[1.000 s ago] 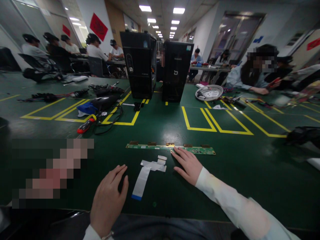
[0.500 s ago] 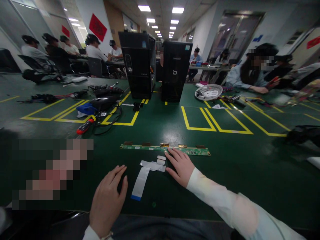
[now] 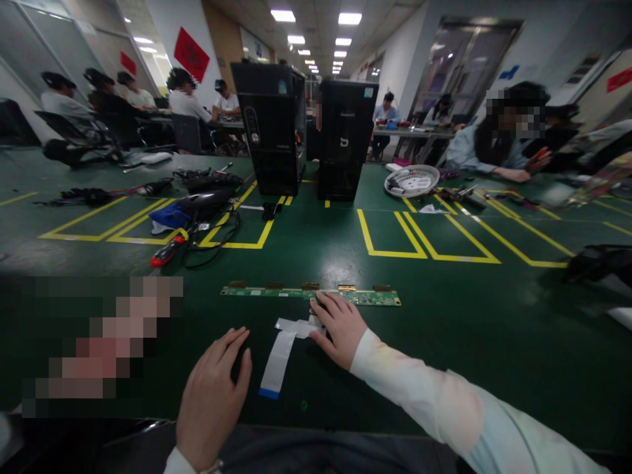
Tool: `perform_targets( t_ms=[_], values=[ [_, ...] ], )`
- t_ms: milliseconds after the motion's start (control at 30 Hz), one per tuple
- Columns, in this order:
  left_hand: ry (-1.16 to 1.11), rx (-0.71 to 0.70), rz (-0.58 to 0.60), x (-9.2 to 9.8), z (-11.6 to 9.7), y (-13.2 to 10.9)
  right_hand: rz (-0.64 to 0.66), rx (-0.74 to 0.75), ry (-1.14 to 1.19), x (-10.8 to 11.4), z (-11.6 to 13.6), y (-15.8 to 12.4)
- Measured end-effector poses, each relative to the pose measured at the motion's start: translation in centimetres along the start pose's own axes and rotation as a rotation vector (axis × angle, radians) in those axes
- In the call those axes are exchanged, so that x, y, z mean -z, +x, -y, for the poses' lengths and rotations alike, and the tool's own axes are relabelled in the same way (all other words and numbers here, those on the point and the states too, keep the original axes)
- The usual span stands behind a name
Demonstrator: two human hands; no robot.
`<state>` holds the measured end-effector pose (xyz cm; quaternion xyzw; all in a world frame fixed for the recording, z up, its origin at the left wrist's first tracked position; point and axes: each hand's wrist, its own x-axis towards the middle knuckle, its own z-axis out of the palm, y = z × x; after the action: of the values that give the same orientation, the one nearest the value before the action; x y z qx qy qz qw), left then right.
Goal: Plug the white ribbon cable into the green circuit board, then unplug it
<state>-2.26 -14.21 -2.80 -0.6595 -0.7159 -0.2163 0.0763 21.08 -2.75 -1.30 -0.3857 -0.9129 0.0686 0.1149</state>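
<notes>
A long narrow green circuit board point(image 3: 355, 297) with several copper tabs lies flat on the green table point(image 3: 444, 342). My right hand point(image 3: 337, 327) lies flat, fingers spread, with its fingertips on the board's near edge. A white flat ribbon cable point(image 3: 276, 359) with a blue tip lies just left of it, its upper end partly under that hand. My left hand point(image 3: 213, 395) rests open on the table near the front edge, left of the cable, holding nothing.
Two black computer towers point(image 3: 276, 125) stand at the table's middle back. Tools, cables and a red-handled screwdriver point(image 3: 168, 250) lie at the left. A white fan grille point(image 3: 412, 181) sits back right, where a person leans on the table. Yellow tape lines point(image 3: 395, 253) mark the surface.
My right hand has slid left, taking the circuit board with it, and now covers the ribbon cable's upper end. My left hand has stayed put.
</notes>
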Motion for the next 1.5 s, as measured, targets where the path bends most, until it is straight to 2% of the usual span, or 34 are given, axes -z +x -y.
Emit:
perform_targets(
  t_ms=[167,267,367,533,667,833,967,1033,1100,1267,1500],
  values=[
    [0.0,0.01,0.016,0.0,0.0,0.0,-0.084,0.088,-0.018,0.1,-2.1,-0.1],
    [-0.002,0.014,0.019,-0.1,0.0,0.0,-0.157,0.196,-0.011,0.6,-4.8,-0.4],
    [-0.015,0.012,0.012,-0.2,0.1,-0.1,-0.169,0.306,0.052,1.2,-8.2,-1.1],
    [-0.032,0.014,0.001,-0.2,0.3,-0.1,-0.186,0.325,0.144,1.9,-11.8,-2.7],
    [-0.113,0.011,0.007,0.0,-0.4,0.2,-0.179,0.325,0.127,2.0,-11.9,-3.2],
    [-0.138,-0.098,0.008,0.9,-3.1,2.2,-0.127,0.322,0.089,1.8,-11.2,-3.2],
    [-0.174,-0.303,0.173,1.7,-5.2,4.6,-0.107,0.3,0.086,1.7,-11.2,-3.4],
    [-0.2,-0.451,0.279,1.7,-5.8,5.7,-0.099,0.288,0.079,1.6,-11.2,-3.7],
    [-0.221,-0.533,0.353,1.3,-6.0,6.5,-0.094,0.279,0.073,1.5,-11.2,-3.9],
    [-0.261,-0.562,0.452,0.4,-6.0,7.4,-0.1,0.257,0.068,1.3,-11.1,-4.2],
    [-0.292,-0.591,0.507,0.6,-6.8,7.4,-0.105,0.238,0.075,1.0,-10.9,-3.9]
  ],
)
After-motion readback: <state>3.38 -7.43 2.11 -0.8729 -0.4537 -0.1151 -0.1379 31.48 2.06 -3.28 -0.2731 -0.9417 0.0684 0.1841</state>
